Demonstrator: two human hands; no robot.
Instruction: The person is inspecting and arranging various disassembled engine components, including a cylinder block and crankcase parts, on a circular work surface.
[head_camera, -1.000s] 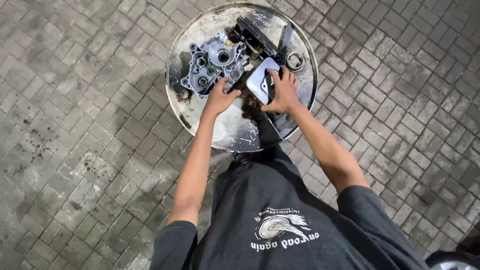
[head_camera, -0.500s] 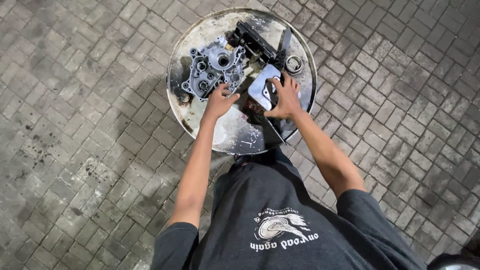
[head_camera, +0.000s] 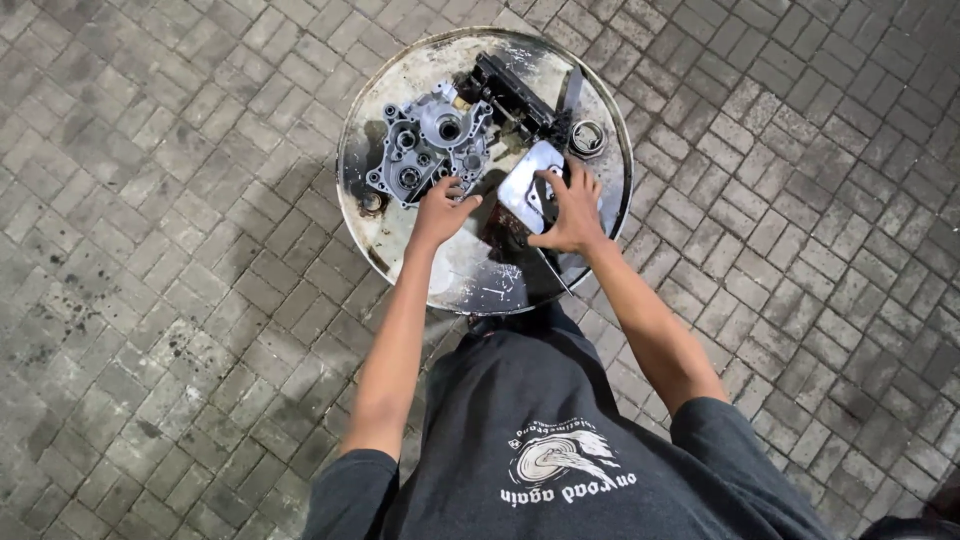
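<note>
So the person is bent over a round, oil-stained metal drum top (head_camera: 470, 275) that serves as a workbench, both arms reaching forward onto it. The left hand (head_camera: 440, 210) rests at the near edge of a grey cast engine case half (head_camera: 428, 150), fingers curled loosely against the casting. It doesn't look like a full grip, more like steadying it so it doesn't slide on the slick surface, though I can't tell if anything small is pinched under the fingers. The case lies flat with its open side up, so all the bores and bosses can be reached from above.

The right hand (head_camera: 572, 212) is spread fairly wide, fingers pressing down on a shiny flat metal cover plate (head_camera: 528, 190) that lies just right of the case. The palm hides the plate's near edge.

Beyond both hands, toward the far rim, there's a long black part (head_camera: 515, 95) lying diagonally, and just past the right hand's fingertips a small round ring-shaped piece (head_camera: 587, 137), maybe a bearing or seal, hard to say. A thin dark rod (head_camera: 555, 272) pokes out from under the right wrist toward the person. Everything sits within arm's reach. All around the drum is grey brick paving (head_camera: 180, 300) with dark spots.
</note>
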